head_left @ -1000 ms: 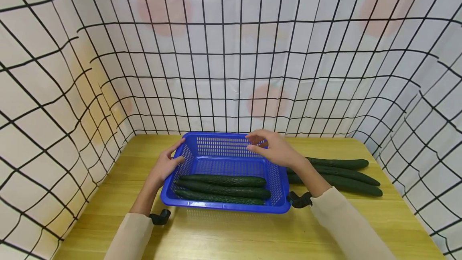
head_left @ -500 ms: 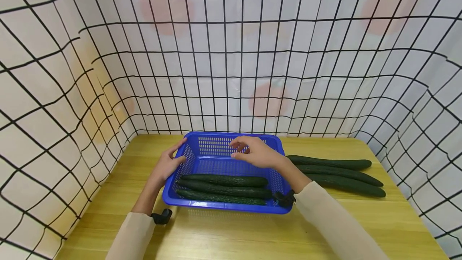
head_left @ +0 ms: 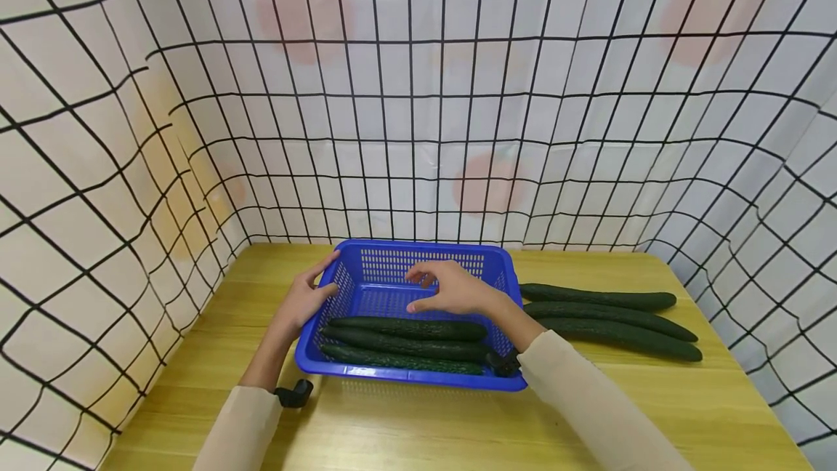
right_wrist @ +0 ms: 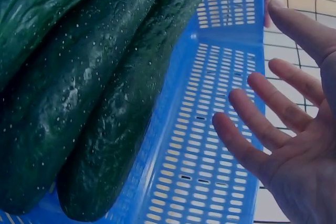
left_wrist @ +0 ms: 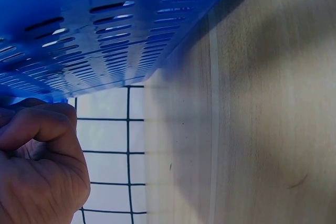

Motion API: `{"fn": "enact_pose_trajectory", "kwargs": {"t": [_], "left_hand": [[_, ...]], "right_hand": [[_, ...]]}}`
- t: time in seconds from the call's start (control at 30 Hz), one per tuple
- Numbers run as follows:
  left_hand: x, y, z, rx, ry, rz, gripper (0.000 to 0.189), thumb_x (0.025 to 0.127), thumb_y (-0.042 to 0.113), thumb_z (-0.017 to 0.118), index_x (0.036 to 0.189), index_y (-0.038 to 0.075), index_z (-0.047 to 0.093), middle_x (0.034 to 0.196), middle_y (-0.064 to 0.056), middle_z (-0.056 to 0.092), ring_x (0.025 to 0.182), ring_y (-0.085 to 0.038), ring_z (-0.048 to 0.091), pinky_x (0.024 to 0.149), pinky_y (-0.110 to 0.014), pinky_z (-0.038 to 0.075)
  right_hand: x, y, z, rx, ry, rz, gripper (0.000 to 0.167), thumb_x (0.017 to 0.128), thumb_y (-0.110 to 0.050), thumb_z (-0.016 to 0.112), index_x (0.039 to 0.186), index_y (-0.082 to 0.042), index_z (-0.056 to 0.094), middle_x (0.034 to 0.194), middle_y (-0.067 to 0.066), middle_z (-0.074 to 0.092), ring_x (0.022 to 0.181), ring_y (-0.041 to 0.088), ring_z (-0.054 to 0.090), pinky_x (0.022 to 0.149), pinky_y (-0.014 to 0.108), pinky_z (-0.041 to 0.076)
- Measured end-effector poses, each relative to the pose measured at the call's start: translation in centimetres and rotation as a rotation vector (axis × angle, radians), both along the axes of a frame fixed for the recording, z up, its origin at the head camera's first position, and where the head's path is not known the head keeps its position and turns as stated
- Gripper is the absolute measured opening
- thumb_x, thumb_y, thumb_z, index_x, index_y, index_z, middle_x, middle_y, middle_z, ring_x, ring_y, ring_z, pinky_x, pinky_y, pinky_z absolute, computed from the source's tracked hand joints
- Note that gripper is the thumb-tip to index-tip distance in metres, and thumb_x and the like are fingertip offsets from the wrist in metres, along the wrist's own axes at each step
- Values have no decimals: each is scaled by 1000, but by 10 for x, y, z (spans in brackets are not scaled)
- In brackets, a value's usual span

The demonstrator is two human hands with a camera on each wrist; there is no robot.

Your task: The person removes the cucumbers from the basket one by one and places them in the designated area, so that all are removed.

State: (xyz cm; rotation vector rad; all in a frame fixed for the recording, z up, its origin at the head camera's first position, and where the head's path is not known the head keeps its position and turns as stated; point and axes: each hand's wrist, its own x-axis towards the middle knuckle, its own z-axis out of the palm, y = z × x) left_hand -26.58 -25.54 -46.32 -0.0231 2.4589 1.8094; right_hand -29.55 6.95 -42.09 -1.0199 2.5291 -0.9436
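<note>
A blue perforated plastic basket (head_left: 418,380) sits on the wooden table, three dark green cucumbers (head_left: 405,344) lying side by side along its near side. My left hand (head_left: 304,302) grips the basket's left rim, thumb over the inside; in the left wrist view its curled fingers (left_wrist: 44,124) show beside the slotted wall. Over the basket's interior, behind the cucumbers, hovers my right hand (head_left: 458,289). Its fingers are spread apart from the thumb and hold nothing, as the right wrist view shows, with the cucumbers (right_wrist: 68,93) beside it.
Three more cucumbers (head_left: 615,317) lie on the table right of the basket, partly behind the right forearm. Black wire grid (head_left: 431,122) over white sheeting surrounds the table (head_left: 418,435) at the back and sides.
My right hand has moved left and down from the basket's back right rim to above its interior, and the gap between thumb and fingers has widened. The left hand keeps its grip.
</note>
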Motion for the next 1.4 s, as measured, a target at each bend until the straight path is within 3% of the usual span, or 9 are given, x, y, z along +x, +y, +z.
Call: {"fn": "enact_pose_trajectory", "kwargs": {"t": [0.3, 0.67, 0.83, 0.93, 1.13, 1.4], "left_hand": [[1, 1, 0, 3, 6, -4, 70, 98, 11, 58, 158, 42, 39, 149, -27, 50, 83, -33, 74, 66, -40, 64], [1, 2, -1, -4, 9, 6, 71, 96, 11, 59, 158, 41, 40, 148, -28, 51, 82, -32, 74, 65, -39, 64], [1, 2, -1, -3, 7, 12, 71, 96, 11, 59, 158, 41, 40, 148, -27, 50, 83, -30, 73, 67, -39, 64], [1, 3, 0, 1, 4, 13, 71, 96, 11, 59, 158, 41, 41, 147, -28, 51, 82, -30, 73, 66, -39, 64], [2, 3, 0, 33, -7, 13, 72, 95, 11, 60, 157, 43, 41, 146, -28, 53, 78, -30, 73, 65, -40, 63], [3, 4, 2, 57, -14, 14, 72, 96, 12, 59, 158, 42, 38, 147, -28, 51, 81, -33, 73, 66, -42, 63]], "right_hand": [[-2, -4, -14, 48, -53, 85, 58, 93, -38, 76, 139, -7, 61, 134, 17, 66, 120, 33, 65, 101, 49, 54], [6, -7, -29, 151, -128, 145, 46, 99, -36, 68, 137, -10, 65, 119, 4, 71, 114, 23, 68, 96, 37, 57], [7, -6, -30, 205, -152, 137, 45, 99, -38, 68, 137, -15, 65, 123, 3, 72, 116, 19, 67, 100, 37, 56], [7, -5, -29, 236, -142, 141, 47, 98, -39, 69, 136, -13, 66, 125, 4, 71, 117, 19, 66, 101, 39, 55], [7, -5, -30, 238, -73, 154, 35, 96, -35, 73, 124, -15, 72, 111, -2, 70, 102, 14, 63, 91, 35, 54], [7, -5, -28, 213, -92, 126, 31, 99, -32, 69, 127, -19, 68, 124, 2, 68, 119, 21, 63, 99, 40, 54]]}}
